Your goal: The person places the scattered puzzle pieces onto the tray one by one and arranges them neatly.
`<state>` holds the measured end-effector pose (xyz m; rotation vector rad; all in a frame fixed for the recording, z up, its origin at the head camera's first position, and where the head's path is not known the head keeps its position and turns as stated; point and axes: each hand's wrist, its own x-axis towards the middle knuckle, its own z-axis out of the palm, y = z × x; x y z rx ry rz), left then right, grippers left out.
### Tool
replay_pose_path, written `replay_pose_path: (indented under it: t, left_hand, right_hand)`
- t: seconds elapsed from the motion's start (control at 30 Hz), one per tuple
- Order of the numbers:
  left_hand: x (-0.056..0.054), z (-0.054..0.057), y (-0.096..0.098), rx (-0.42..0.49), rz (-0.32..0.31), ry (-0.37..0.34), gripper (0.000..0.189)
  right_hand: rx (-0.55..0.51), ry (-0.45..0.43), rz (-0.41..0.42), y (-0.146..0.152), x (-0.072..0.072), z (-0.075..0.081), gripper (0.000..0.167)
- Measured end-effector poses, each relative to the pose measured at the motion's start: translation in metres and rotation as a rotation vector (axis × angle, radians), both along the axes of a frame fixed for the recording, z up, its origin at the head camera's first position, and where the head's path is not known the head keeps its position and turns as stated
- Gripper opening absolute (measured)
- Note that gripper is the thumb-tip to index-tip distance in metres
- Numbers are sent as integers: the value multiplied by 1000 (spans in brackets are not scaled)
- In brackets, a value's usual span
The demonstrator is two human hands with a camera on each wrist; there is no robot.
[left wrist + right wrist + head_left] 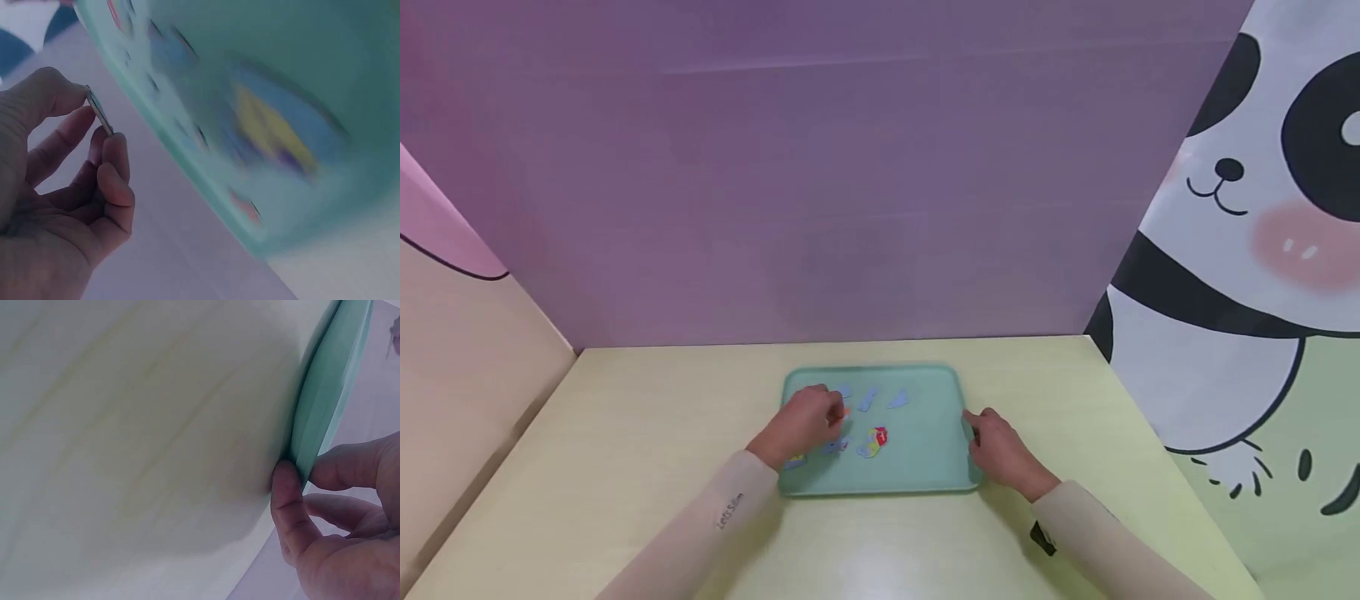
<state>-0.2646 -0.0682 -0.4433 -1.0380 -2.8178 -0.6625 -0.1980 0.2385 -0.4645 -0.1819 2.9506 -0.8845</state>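
Note:
A mint-green tray [925, 471] lies on the table with several small flat puzzle pieces on it. My left hand [808, 419] is over the tray's left half; in the left wrist view its thumb and fingertips pinch a thin puzzle piece [100, 112], seen edge-on. My right hand [1003, 450] holds the tray's right rim, its thumb and a finger [289, 494] on either side of the edge. Near the tray's middle lies a red, yellow and blue cluster [874, 442]. Two pale blue pieces [898, 400] lie behind it. My left hand partly hides other pieces.
The pale wooden table [685, 400] extends around the tray. A purple panel [850, 208] rises at its back edge. A panda-printed wall [1210, 283] stands at the right, and a beige wall [467, 375] at the left.

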Motion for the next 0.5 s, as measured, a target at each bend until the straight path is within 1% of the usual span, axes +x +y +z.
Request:
replay_pose_path:
  t: [0.07, 0.17, 0.27, 0.37, 0.43, 0.5]
  left_hand:
    - [2, -1, 17, -4, -44, -10, 18]
    - [8, -2, 41, -9, -100, -50, 19]
    - [15, -5, 63, -33, -135, -64, 21]
    - [21, -14, 84, -77, -152, -23, 24]
    - [24, -18, 97, -110, -147, 18, 24]
    - [25, -19, 105, -140, -132, 67, 22]
  right_hand:
    - [-3, -7, -2, 0, -1, 0, 47]
    - [-1, -15, -8, -1, -2, 0, 47]
    - [8, -14, -20, -3, -2, 1, 47]
    - [18, -7, -27, -5, -1, 4, 47]
    - [25, -3, -30, -5, -1, 5, 47]
    - [56, 6, -25, -5, -1, 8, 45]
